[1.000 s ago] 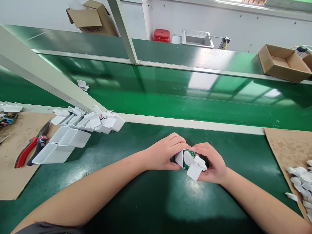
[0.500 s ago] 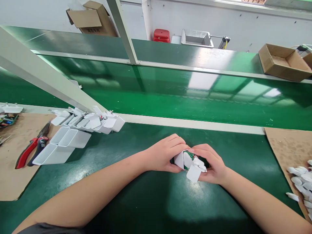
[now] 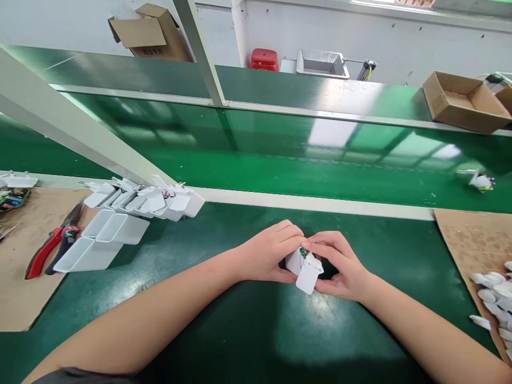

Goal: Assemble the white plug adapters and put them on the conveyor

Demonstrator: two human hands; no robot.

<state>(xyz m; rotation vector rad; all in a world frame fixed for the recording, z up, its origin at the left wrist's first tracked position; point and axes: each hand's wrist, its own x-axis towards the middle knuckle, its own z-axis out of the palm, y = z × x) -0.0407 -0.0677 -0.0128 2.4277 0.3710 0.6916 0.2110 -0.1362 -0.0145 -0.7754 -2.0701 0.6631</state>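
Note:
Both my hands meet over the dark green mat (image 3: 224, 330) in the middle of the view. My left hand (image 3: 270, 252) is closed round a small white plastic housing (image 3: 295, 261) with a bit of green circuit board showing at its mouth. My right hand (image 3: 340, 266) is closed on a white cover piece (image 3: 308, 277) and presses it against the housing's open end. The fingers of both hands hide most of the housing.
A row of white housings (image 3: 148, 200) and several empty white shells (image 3: 102, 237) lie at the left, beside red-handled cutters (image 3: 48, 245) on cardboard. Small white parts (image 3: 494, 298) lie on cardboard at the right. A green conveyor belt (image 3: 280, 154) carries one assembled piece (image 3: 478, 180) at the far right.
My right hand has pushed the white cover further onto the housing, so less circuit board shows. The loose piece on the belt at the left is gone; another has appeared at the right.

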